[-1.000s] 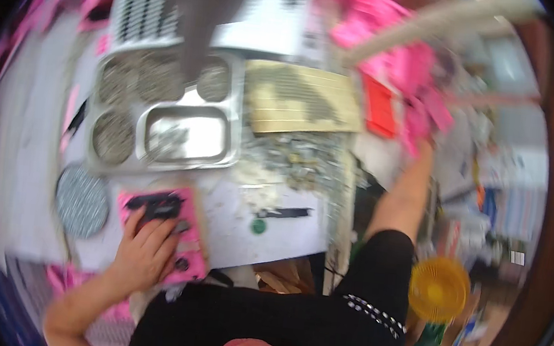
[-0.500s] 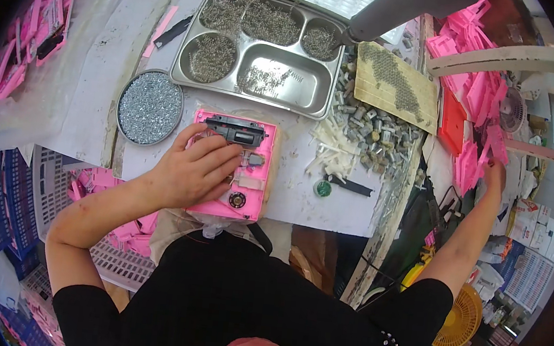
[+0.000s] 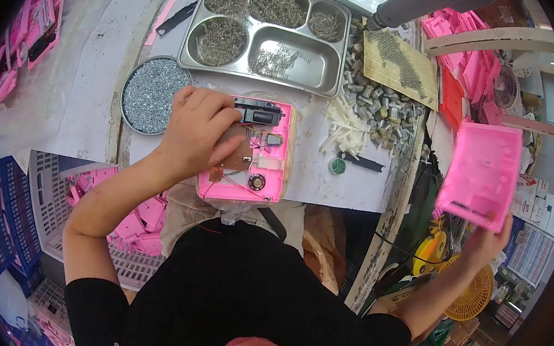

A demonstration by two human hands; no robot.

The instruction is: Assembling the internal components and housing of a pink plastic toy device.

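My left hand (image 3: 193, 130) lies palm down over the left side of a pink plastic case half (image 3: 274, 185). Its thumb stands apart from the fingers, and the index fingertip is at a black plastic part (image 3: 259, 113) along the case's far edge. Inside the case are a brown circuit board (image 3: 237, 152), thin wires, a small motor (image 3: 272, 140) and a round speaker (image 3: 256, 182). Off to the right, my right hand (image 3: 485, 243) grips the near edge of another pink case half (image 3: 483, 169), raised beside the table and slightly blurred.
Beyond the case stands a steel compartment tray (image 3: 293, 85) of small springs and metal bits. A round dish of screws (image 3: 155, 95) is at its left. Motors (image 3: 387, 117), white plastic pieces (image 3: 343, 131) and a green-topped small container (image 3: 337, 166) lie right. A grey tool arm (image 3: 419, 5) overhangs.
My right hand has come back from the pink pile at the right with a case half in it. My left hand has shifted toward the case's left edge, uncovering the circuit board.
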